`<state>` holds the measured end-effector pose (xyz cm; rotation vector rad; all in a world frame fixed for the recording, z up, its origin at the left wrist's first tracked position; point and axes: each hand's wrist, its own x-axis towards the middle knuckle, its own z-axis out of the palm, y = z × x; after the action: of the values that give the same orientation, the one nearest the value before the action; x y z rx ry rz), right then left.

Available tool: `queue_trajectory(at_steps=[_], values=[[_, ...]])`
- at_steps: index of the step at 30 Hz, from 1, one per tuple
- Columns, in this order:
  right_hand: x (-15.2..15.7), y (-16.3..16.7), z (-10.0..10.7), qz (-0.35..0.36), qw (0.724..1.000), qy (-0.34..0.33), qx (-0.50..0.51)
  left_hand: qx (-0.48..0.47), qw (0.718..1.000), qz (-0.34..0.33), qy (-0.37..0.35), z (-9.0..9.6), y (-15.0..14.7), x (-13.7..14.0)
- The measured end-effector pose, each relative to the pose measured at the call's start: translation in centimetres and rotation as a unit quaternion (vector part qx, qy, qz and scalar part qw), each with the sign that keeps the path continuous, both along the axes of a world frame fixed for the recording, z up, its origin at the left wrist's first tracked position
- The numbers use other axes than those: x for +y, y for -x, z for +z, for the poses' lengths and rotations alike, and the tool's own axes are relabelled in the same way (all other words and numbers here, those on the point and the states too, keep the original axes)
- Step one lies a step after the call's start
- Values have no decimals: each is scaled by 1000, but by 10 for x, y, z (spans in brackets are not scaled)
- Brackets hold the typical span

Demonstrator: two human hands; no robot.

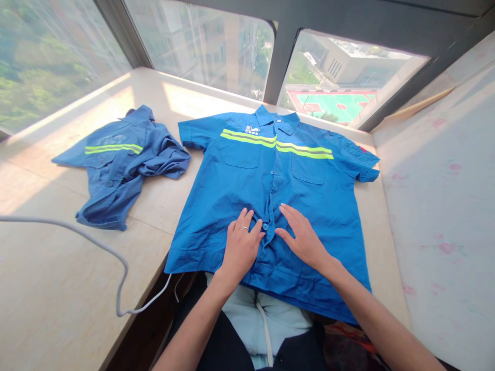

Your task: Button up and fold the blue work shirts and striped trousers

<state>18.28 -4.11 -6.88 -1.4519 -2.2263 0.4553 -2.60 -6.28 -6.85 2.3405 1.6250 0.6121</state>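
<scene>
A blue short-sleeved work shirt [317, 206] lies spread front side up, collar toward the window, with a yellow-green reflective stripe across the chest. Its lower hem hangs over the near edge of the ledge. My left hand [243, 239], with a ring on one finger, rests on the shirt just left of the button placket, fingers apart beside a button [265, 226]. On the other side of the placket, my right hand [301, 234] has its fingers stretched out and its thumb apart, touching or just above the cloth. Neither hand grips anything visible.
A second blue work shirt [116, 159] lies crumpled on the stone-like ledge [50, 278] to the left. A pale cable [112, 250] loops across the ledge and over its edge. Windows with a dark frame [282, 62] stand behind, and a flower-patterned wall [441, 206] is at right.
</scene>
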Motion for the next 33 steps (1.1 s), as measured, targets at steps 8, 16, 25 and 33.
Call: queue_trajectory(at_steps=[8, 16, 25, 33], values=[[-29, -35, -24, -29, 981, -47, -186, 51, 998, -35, 24, 1, 11, -12], [-36, -50, -25, -80, 972, -55, -215, -118, 993, 15, -18, 0, 23, -8], [-35, -53, -31, -79, 972, -65, -211, -167, 905, 391, 22, 11, 123, 32], [-34, -56, -36, -84, 973, -74, -200, -216, 890, 344, 208, 15, 153, 48]])
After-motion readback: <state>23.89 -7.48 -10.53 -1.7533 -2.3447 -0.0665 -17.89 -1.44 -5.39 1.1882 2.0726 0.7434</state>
